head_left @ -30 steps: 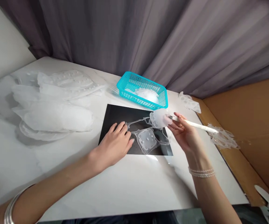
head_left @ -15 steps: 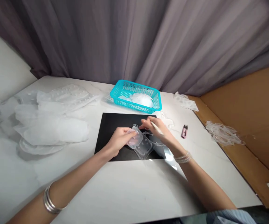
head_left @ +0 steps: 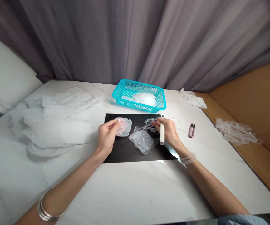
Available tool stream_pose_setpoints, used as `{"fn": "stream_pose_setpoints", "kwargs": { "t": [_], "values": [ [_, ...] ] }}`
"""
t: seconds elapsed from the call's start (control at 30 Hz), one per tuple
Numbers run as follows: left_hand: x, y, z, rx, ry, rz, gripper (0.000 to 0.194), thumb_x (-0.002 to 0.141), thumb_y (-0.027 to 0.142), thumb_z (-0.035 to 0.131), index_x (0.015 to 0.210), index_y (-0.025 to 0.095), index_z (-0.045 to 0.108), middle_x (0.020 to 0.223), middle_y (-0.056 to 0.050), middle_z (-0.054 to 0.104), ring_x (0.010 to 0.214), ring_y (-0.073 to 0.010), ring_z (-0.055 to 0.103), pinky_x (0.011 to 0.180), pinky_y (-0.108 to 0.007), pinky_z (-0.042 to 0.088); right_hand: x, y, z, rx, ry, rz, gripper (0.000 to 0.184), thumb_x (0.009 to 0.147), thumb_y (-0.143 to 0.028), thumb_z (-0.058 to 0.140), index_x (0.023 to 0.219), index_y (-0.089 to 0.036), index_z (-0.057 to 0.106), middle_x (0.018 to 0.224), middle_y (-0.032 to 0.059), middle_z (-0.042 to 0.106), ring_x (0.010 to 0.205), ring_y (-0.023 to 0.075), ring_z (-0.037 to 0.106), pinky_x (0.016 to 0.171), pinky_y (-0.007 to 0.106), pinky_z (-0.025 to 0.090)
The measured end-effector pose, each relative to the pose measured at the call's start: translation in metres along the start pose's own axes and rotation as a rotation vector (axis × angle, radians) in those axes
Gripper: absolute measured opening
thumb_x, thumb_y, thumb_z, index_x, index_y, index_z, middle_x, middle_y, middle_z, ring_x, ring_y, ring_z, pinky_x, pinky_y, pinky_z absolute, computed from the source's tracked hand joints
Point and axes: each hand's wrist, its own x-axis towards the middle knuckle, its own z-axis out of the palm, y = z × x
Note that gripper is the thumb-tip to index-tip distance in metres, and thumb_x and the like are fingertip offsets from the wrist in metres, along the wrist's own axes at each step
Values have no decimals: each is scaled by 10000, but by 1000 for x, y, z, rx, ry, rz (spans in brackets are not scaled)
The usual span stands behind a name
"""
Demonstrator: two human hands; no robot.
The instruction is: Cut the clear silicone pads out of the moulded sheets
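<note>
Mat: black, flat on the white surface (head_left: 130, 190); the mat (head_left: 125, 153) is the landmark for every place below.
Left hand: the left hand (head_left: 107, 134) is over the mat's left end, fingers pinched narrow on the clear piece (head_left: 126, 126).
Right hand: the right hand (head_left: 169, 129) is at the mat's right side, fingers curled around the white-handled tool (head_left: 162, 134) – its tip is too small to make out.
Second part: a squarish translucent part (head_left: 143, 140) lies mid-mat, between the hands; thin clear strips (head_left: 148, 121) run beside it toward the right fingers.
Basket: the turquoise basket (head_left: 135, 105), slotted, stands just beyond the mat's far edge.
Basket contents: a heap of white translucent pieces (head_left: 145, 99), mostly toward the right end – single pieces are hard to tell apart.
Snips: pink snips (head_left: 191, 130) lie right of the mat.
Loose frames: a tangle of clear frames (head_left: 238, 132), well right of the mat.
Pile: frosted plastic wrapping (head_left: 60, 128), left of the mat.
</note>
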Motion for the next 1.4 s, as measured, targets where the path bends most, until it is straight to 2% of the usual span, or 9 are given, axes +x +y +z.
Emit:
{"fn": "stream_pose_setpoints", "kwargs": {
  "t": [0.07,0.17,0.3,0.47,0.57,0.83,1.13,1.23,1.4],
  "values": [
    [2,6,-5,-121,-1,-18,324,713,399,786,905,142,742,893,-73,763,897,-227,716,829,-343,566,2,4,-3,-28,17,-6,408,803,-371,615,559,-233,319,516,-31,404,560,154,477,550,265,302],
    [1,12,-8,-174,-112,-81,317,752,380,763,973,155,726,959,-92,763,955,-241,714,835,-346,563,1,-1,-3,-152,72,-56,392,837,-370,605,576,-225,351,519,-25,478,534,146,467,563,280,321],
    [-4,14,-6,-186,-245,-131,271,807,336,713,1031,183,717,991,-80,763,1009,-249,699,847,-352,556,-11,-26,-1,-66,166,-111,353,857,-380,623,647,-219,389,856,77,720,729,200,633,681,323,435],
    [-13,15,0,-261,-348,-228,214,835,257,671,1026,174,725,996,-72,758,959,-217,697,828,-335,555,-26,-55,11,523,-203,36,384,825,-363,691,688,-227,360,1075,103,734,914,220,683,814,378,512],
    [-16,17,2,-261,-377,-278,225,844,242,648,1042,168,727,993,-70,754,910,-198,693,774,-297,550,-29,-59,17,663,-276,90,418,797,-318,728,651,-223,348,1018,84,750,887,207,684,839,385,518],
    [-16,18,1,-303,-457,-369,306,890,325,554,1091,161,717,1027,-97,747,930,-231,685,815,-348,543,-28,-54,17,748,-205,154,467,759,-246,766,591,-209,331,923,54,755,753,159,654,740,327,512],
    [-14,22,3,-364,-399,-476,484,966,417,373,1172,85,658,1062,-182,731,940,-277,703,870,-446,541,-31,-52,19,802,-202,183,453,760,-253,773,591,-206,355,916,46,745,763,156,644,701,299,520],
    [-14,21,1,-350,-367,-455,481,965,422,400,1250,93,603,1113,-185,716,1022,-287,688,951,-467,510,-10,-46,12,750,-68,143,460,746,-270,775,595,-207,345,884,42,724,773,166,655,664,298,540],
    [-5,8,-7,-112,-328,-226,434,925,416,503,1199,106,633,1123,-174,710,1149,-286,630,1006,-437,483,82,-41,-9,433,266,-39,376,762,-285,688,654,-229,332,805,22,640,828,169,638,651,284,541]
  ]
}}
